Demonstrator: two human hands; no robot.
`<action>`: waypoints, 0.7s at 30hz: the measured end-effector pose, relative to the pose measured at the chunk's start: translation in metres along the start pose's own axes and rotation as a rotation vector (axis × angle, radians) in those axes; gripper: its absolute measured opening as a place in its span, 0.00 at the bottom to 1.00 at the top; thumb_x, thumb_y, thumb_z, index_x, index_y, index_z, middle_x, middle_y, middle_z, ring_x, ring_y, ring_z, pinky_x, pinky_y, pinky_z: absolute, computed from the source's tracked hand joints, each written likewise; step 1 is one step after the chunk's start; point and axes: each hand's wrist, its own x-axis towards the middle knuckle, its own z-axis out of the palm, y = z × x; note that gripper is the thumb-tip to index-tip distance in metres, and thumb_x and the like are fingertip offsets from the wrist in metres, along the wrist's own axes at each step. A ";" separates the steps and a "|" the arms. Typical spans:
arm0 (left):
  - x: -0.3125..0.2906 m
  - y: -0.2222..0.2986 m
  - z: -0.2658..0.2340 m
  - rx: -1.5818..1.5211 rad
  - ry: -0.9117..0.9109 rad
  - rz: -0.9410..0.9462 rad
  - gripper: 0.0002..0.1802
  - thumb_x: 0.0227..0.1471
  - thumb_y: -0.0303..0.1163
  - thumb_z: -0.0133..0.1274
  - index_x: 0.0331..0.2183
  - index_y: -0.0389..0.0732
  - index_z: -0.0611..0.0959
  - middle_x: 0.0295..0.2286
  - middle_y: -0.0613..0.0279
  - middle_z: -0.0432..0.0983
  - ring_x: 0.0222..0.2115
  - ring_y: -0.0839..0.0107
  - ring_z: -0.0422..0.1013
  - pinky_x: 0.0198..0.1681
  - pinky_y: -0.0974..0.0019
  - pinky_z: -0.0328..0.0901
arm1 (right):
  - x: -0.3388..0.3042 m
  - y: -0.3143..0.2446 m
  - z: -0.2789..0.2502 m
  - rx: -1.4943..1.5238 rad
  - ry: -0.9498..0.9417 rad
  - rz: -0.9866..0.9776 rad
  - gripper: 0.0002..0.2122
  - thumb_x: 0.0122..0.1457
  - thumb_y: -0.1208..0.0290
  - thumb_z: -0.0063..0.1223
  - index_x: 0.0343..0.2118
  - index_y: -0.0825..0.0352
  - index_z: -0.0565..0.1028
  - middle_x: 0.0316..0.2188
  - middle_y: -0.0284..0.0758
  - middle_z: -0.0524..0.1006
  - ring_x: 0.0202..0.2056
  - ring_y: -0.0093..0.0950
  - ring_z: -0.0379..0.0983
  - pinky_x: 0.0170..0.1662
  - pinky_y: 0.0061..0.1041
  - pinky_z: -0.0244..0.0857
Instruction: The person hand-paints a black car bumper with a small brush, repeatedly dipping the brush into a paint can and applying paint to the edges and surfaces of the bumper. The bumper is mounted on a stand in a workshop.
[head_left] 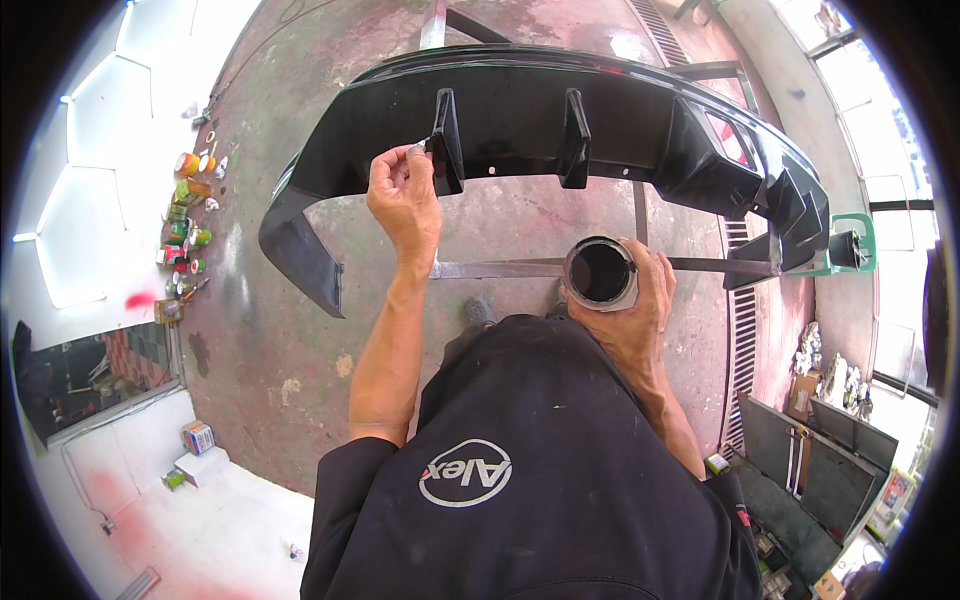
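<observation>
A glossy black car bumper (520,118) with upright fins lies across a metal stand in front of me. My left hand (404,200) is raised to its left fin (446,140), thumb and fingertips pinched together at the fin's edge. A tiny pale bit shows at the fingertips, too small to name. In my right hand (645,300) is an open round can (600,272), gripped around its side with the mouth facing up. Its inside looks dark; I cannot tell what it holds. The can is below the bumper's near edge, apart from it.
Metal bars of the stand (500,270) cross under the bumper. Several paint cans (187,163) line the left wall. A floor grate (740,340) runs along the right, near a green plastic chair (862,236) and dark panels (800,470).
</observation>
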 end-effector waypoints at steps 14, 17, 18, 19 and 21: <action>0.003 -0.005 -0.008 -0.022 -0.032 -0.061 0.07 0.65 0.26 0.60 0.40 0.32 0.82 0.37 0.55 0.85 0.36 0.71 0.83 0.42 0.70 0.79 | 0.001 -0.002 0.000 0.005 -0.010 -0.001 0.42 0.38 0.61 0.84 0.60 0.62 0.74 0.52 0.36 0.80 0.58 0.36 0.75 0.70 0.53 0.53; 0.003 -0.004 -0.007 -0.022 -0.028 -0.062 0.07 0.65 0.26 0.60 0.40 0.32 0.82 0.36 0.55 0.85 0.36 0.71 0.83 0.42 0.70 0.79 | 0.000 -0.002 0.000 0.004 -0.020 0.001 0.42 0.38 0.62 0.84 0.60 0.62 0.74 0.52 0.36 0.80 0.58 0.36 0.75 0.70 0.53 0.53; 0.003 -0.003 -0.006 -0.042 -0.024 -0.066 0.06 0.65 0.25 0.60 0.40 0.32 0.82 0.35 0.57 0.84 0.35 0.73 0.82 0.41 0.71 0.78 | 0.000 -0.002 0.000 0.003 -0.021 0.003 0.42 0.38 0.62 0.84 0.60 0.62 0.74 0.52 0.36 0.80 0.58 0.36 0.75 0.70 0.53 0.53; 0.003 -0.001 -0.005 -0.062 -0.020 -0.070 0.06 0.64 0.25 0.61 0.39 0.32 0.82 0.34 0.59 0.84 0.33 0.75 0.81 0.40 0.73 0.76 | 0.000 -0.002 0.000 0.003 -0.022 0.005 0.42 0.38 0.62 0.84 0.59 0.62 0.74 0.52 0.36 0.80 0.58 0.36 0.75 0.70 0.53 0.53; 0.003 0.000 -0.004 -0.081 -0.016 -0.072 0.06 0.64 0.24 0.61 0.39 0.32 0.81 0.33 0.61 0.83 0.32 0.77 0.80 0.38 0.74 0.75 | 0.000 -0.002 0.000 0.004 -0.025 0.006 0.42 0.38 0.62 0.84 0.59 0.62 0.74 0.52 0.36 0.80 0.58 0.36 0.75 0.70 0.53 0.53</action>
